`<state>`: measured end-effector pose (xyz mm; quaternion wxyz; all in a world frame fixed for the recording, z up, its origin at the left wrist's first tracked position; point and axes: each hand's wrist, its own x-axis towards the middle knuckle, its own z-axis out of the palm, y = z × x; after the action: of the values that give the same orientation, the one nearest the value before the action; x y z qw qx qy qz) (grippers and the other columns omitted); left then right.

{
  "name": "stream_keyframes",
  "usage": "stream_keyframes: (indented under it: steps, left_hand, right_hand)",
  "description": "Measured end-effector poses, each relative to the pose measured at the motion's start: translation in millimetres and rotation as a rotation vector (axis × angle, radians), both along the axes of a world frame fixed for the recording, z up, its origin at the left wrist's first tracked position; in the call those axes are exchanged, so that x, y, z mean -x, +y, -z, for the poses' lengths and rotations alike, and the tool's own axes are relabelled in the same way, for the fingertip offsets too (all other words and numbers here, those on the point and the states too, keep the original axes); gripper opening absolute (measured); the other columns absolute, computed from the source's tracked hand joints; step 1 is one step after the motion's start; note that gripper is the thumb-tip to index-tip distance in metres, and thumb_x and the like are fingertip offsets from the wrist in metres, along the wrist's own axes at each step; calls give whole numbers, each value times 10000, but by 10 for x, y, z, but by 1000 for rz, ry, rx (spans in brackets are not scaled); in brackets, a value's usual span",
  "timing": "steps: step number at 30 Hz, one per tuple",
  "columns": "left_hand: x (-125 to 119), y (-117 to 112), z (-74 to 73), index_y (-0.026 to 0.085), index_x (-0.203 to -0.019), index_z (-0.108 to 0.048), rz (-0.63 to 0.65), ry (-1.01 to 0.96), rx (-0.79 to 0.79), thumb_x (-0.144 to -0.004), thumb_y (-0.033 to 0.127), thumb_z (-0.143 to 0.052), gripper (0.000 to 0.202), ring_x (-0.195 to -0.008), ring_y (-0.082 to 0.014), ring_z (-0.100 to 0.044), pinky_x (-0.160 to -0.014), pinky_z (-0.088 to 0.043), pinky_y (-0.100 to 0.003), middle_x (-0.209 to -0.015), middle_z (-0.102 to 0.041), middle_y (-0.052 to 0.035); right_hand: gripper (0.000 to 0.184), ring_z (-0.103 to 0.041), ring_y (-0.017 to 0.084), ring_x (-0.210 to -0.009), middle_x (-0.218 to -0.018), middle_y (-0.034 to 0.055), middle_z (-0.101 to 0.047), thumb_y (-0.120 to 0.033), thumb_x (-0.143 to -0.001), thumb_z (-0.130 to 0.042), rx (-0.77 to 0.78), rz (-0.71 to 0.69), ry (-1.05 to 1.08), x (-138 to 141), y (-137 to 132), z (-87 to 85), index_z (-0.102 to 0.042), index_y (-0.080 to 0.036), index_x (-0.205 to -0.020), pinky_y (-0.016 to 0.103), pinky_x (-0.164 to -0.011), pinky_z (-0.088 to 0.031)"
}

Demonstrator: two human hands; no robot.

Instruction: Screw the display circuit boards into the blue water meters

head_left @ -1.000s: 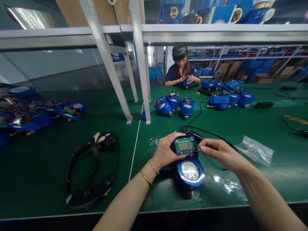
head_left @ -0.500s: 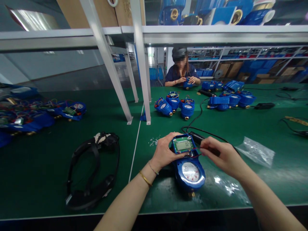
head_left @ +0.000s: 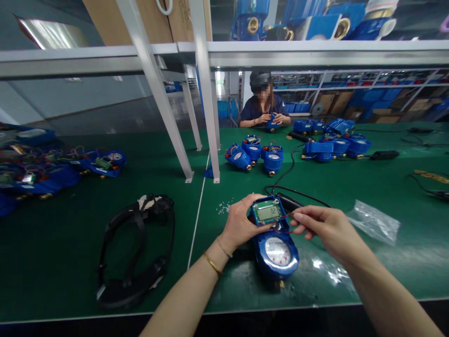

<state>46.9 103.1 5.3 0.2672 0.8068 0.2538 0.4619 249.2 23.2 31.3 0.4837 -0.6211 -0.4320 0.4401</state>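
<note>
A blue water meter [head_left: 277, 252] with a round dial lies on the green table before me. Its upper box stands uncovered, showing a green circuit board with a small lit display [head_left: 268, 213]. My left hand [head_left: 242, 217] is closed round that box, thumb along its lower edge and fingers over the top. To the right of the box, my right hand [head_left: 321, 227] pinches thin red and dark wires [head_left: 288, 216] that run out of it. A black handled tool [head_left: 288, 202] with a cable lies behind the meter, partly covered by it and my right hand.
Small white bits [head_left: 224, 207] are scattered left of the meter. A black head strap [head_left: 136, 248] lies at left, clear plastic bags [head_left: 375, 221] at right. More blue meters [head_left: 272, 159] stand further back, and a metal shelf post [head_left: 210, 117] rises mid-table. A co-worker [head_left: 264, 103] sits opposite, holding a meter.
My right hand has turned and shifted slightly, its fingers now more visible around the wires. The left hand and the meter have stayed in place.
</note>
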Motion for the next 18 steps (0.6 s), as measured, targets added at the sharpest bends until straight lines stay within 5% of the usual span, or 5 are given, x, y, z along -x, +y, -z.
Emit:
stream_keyframes:
  steps: [4,8,18]
  left_hand:
    - [-2,-7,11,193,-1143,-613,13,-1,-46,-691,355,-826,525,-1069,-211,-666,-1006,-492,-341,-1109,-715,-51]
    - [-5,-11,18,192,-1148,-614,21,2,-45,-692,346,-826,526,-1078,-216,-667,-1058,-463,-378,-1120,-718,-56]
    - [5,-27,38,202,-1153,-620,9,-21,-7,-675,351,-838,546,-1068,-207,-664,-1023,-483,-356,-1119,-716,-43]
  right_hand:
    - [530,-443,71,-467,-604,43,-569,-563,-504,-866,88,-144,161,-90,93,-29,-644,-118,-689,185,-423,-305]
    - [500,-315,48,-493,-582,-8,-452,-564,-585,-828,-17,-172,92,-91,118,-33,-630,-117,-693,188,-443,-202]
    - [470,-484,133,-665,-713,38,-563,-611,-728,-717,-163,-216,-131,-68,127,-3,-635,-148,-749,242,-622,-406]
